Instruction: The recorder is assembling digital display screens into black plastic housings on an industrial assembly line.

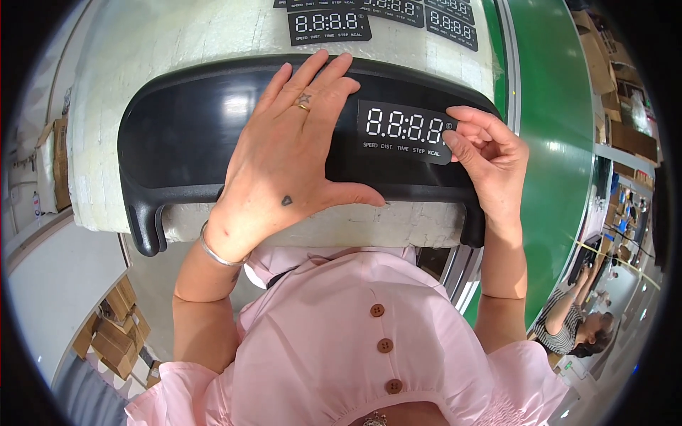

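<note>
A glossy black plastic console cover [181, 135] with curved ends lies across the padded work surface in front of me. My left hand [284, 149] rests on its middle, fingers stretched out and thumb spread toward the near edge. Right of that hand, a dark rectangular display sticker [398, 148] with white digit shapes lies on or just above the cover. Its right end is pinched between thumb and fingertips of my right hand [489, 145]. Whether the sticker is bonded to the cover I cannot tell.
Several similar display stickers [330, 27] lie on the pale, plastic-wrapped work surface [199, 42] beyond the cover. Green floor [547, 177] runs along the right. Cardboard boxes [114, 334] stand at the lower left. Another person [572, 323] works at the far right.
</note>
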Available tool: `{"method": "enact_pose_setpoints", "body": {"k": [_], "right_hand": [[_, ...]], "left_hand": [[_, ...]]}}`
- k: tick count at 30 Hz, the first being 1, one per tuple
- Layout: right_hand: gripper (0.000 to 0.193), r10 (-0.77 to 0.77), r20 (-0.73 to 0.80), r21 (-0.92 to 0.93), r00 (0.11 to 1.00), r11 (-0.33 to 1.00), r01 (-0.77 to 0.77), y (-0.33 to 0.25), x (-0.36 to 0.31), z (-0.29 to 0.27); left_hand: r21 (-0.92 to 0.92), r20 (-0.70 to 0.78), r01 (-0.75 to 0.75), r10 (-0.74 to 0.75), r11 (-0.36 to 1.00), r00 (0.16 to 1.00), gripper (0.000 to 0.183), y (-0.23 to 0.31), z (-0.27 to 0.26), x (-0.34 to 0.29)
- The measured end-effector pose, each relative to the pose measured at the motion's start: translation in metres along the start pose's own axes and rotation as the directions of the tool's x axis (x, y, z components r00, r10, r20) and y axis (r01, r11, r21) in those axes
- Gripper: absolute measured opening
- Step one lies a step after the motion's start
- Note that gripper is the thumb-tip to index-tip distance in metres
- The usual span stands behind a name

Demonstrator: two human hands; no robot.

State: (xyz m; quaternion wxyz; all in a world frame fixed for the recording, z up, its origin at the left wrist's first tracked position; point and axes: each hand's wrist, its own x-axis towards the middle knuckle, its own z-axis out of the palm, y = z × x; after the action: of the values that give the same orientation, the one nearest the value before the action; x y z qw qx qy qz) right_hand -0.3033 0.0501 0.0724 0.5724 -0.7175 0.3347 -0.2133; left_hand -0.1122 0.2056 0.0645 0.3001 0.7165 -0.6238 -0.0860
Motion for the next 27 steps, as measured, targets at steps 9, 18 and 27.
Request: {"method": "enact_pose_setpoints", "body": {"k": [9,18,27], "right_hand": [[0.027,0.025,0.0,-0.003,1.0,1.0,-0.025,-0.001,0.0,0.0],[0.026,0.04,0.001,0.017,0.999,0.999,-0.04,0.0,0.0,0.001],[0.02,-0.093,-0.147,-0.163,0.985,0.984,0.069,0.002,-0.001,0.018]], "left_hand": [[-0.023,-0.018,-0.01,0.009,1.0,1.0,0.08,0.003,-0.002,0.0],[0.01,0.003,0.011,-0.011,1.0,1.0,0.071,0.006,-0.001,0.001],[0.03,0.03,0.001,-0.002,1.0,1.0,0.069,0.005,-0.004,0.002]]}}
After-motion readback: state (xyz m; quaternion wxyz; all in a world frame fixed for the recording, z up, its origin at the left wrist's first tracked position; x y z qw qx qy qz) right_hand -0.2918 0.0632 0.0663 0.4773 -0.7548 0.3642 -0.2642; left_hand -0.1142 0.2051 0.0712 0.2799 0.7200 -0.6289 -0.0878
